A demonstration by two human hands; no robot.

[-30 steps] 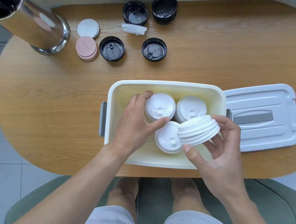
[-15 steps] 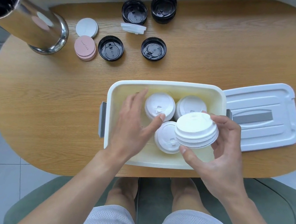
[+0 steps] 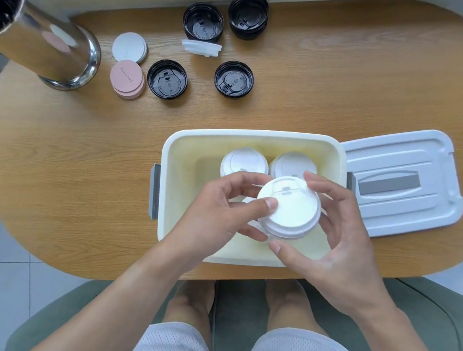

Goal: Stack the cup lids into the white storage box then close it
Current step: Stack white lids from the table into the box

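The open white storage box [image 3: 186,144] stands at the table's near edge. Two stacks of white cup lids [image 3: 243,162] sit at its back; a third stack is hidden under my hands. Over the box I hold a short stack of white lids [image 3: 289,205] flat, top up. My left hand [image 3: 218,212] grips its left side with the thumb on top. My right hand [image 3: 335,240] cups its right and near side. The box's white cover [image 3: 398,183] lies flat on the table, to the right of the box.
Several black lids [image 3: 166,79] lie upside down at the back of the wooden table [image 3: 57,178], with one white lid [image 3: 201,48], white discs [image 3: 129,47] and pink discs [image 3: 127,78]. A tall steel cylinder [image 3: 34,32] stands back left.
The lid stack in my right hand went from tilted to level and moved left over the box's middle. My left hand left the lids in the box and took hold of that stack.
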